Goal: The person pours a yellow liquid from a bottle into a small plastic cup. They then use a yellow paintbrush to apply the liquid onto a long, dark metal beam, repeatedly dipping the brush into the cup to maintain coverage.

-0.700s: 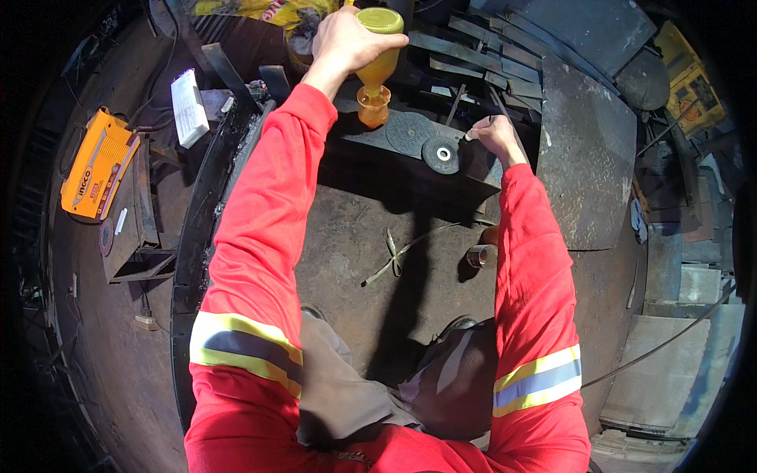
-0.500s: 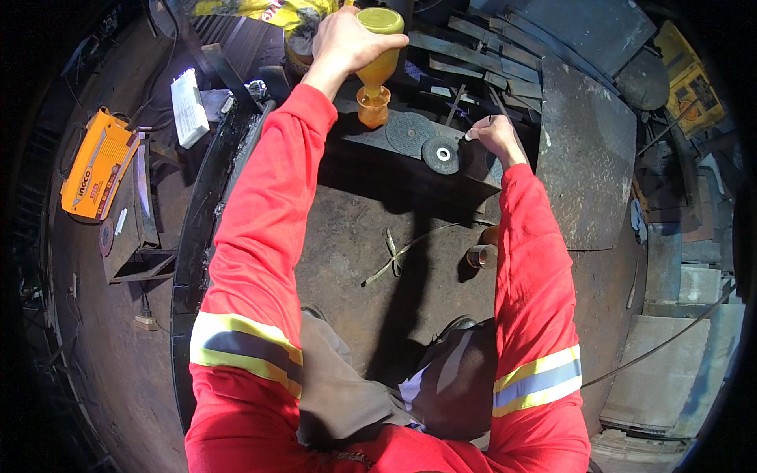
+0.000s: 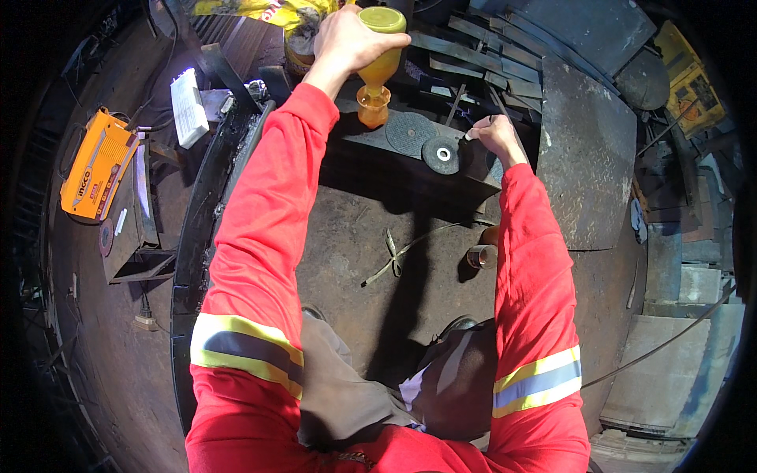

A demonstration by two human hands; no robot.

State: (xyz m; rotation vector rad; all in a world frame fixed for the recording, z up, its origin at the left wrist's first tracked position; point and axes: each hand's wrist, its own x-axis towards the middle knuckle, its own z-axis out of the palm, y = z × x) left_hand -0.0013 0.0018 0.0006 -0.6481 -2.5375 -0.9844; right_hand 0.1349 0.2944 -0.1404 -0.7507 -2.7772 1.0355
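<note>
Little has changed: your left hand [image 3: 344, 41] still grips the upturned, translucent yellow bottle [image 3: 382, 66], long axis near upright, neck pointing down at the flared orange cup [image 3: 373, 116]; I cannot tell whether your right hand [image 3: 497, 135] grips anything.

You wear this wide fisheye camera on your head, on the left of the side-by-side pair, and it looks down and forward past your chest. Your left sleeve [image 3: 256, 229] comes in from seven o'clock and your right sleeve [image 3: 536, 260] from five, both close to the lens and large. Farther off, your left hand [image 3: 347, 47] sits near twelve and your right hand [image 3: 497, 135] between one and two. Your trousers [image 3: 339, 378] fill six o'clock, with the floor [image 3: 339, 244] around the centre. The view spreads from the orange machine [image 3: 98, 169] toward ten to the yellow case [image 3: 694, 91] at two, bending toward a dark rim.
</note>
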